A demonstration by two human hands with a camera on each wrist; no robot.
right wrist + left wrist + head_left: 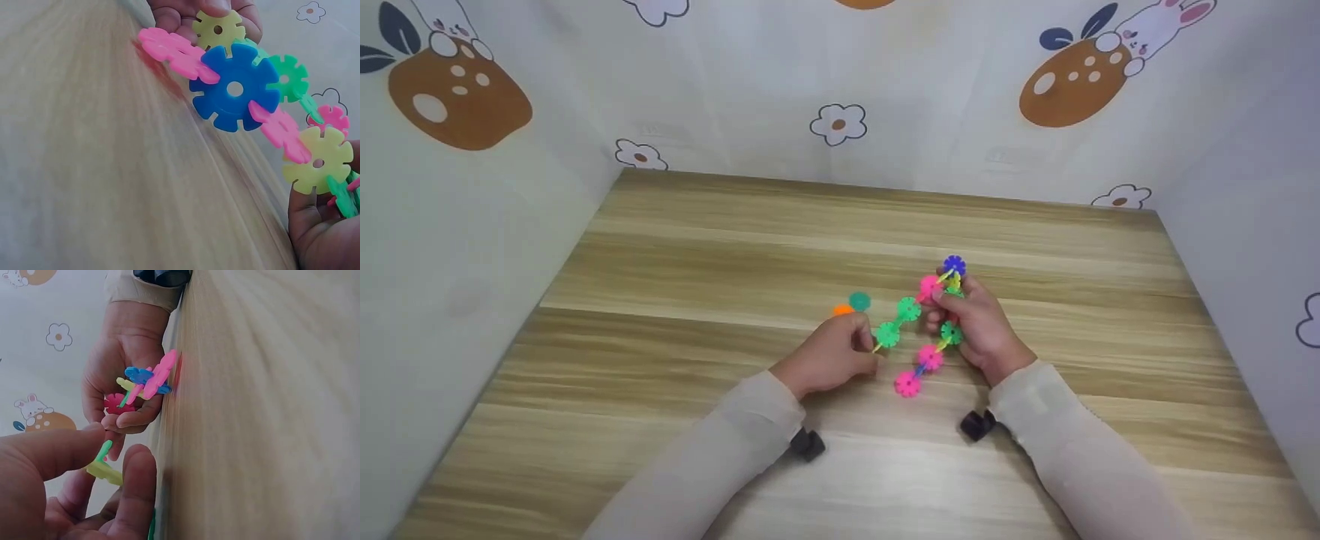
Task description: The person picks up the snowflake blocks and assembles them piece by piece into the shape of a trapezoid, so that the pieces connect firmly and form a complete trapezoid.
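Note:
A chain of notched plastic discs bends at a purple-blue disc [954, 265] near the top. My right hand [981, 324] grips the chain close to that bend. One strand runs through green discs [888, 334] to a yellow disc [218, 31], pinched between my left thumb and fingers; my left hand [832, 355] is at that end. The other strand hangs free below my right hand, with a blue disc [234, 88] between pink ones and a pink disc [907, 385] at its tip. In the left wrist view, the pinched yellow disc [104, 472] is seen edge-on.
On the wood-grain table [697, 255], an orange disc [842, 310] and a teal disc [859, 301] lie just beyond my left hand. Pale printed walls [750, 90] stand behind and at both sides. Dark wrist devices [808, 445] sit under the sleeves.

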